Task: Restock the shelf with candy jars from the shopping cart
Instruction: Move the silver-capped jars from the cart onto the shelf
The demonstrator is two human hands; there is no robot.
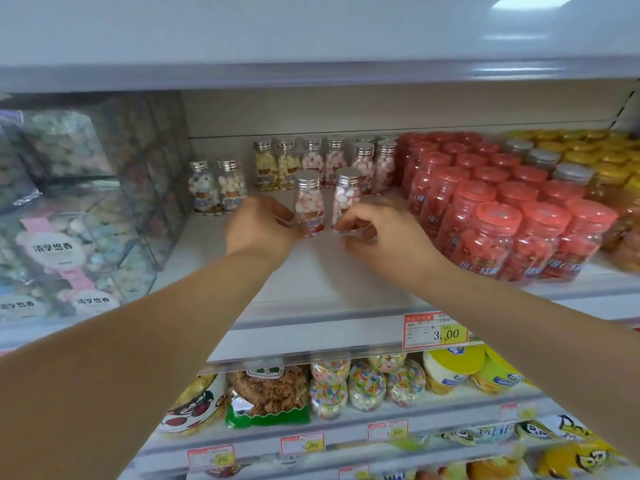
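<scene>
Head | left fingers (284,215) clamp left jar (309,199) | right fingers (356,220) clamp right jar (346,192) | 2 held

Left hand (262,227) gripping pink candy jar (309,199), right hand (379,233) pinching second jar (347,192), both upright on shelf (311,282)

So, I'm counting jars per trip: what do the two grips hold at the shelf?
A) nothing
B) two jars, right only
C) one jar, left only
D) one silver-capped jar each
D: the left-hand grip holds the left jar and the right-hand grip pinches the right jar, both upright with silver caps.
</scene>
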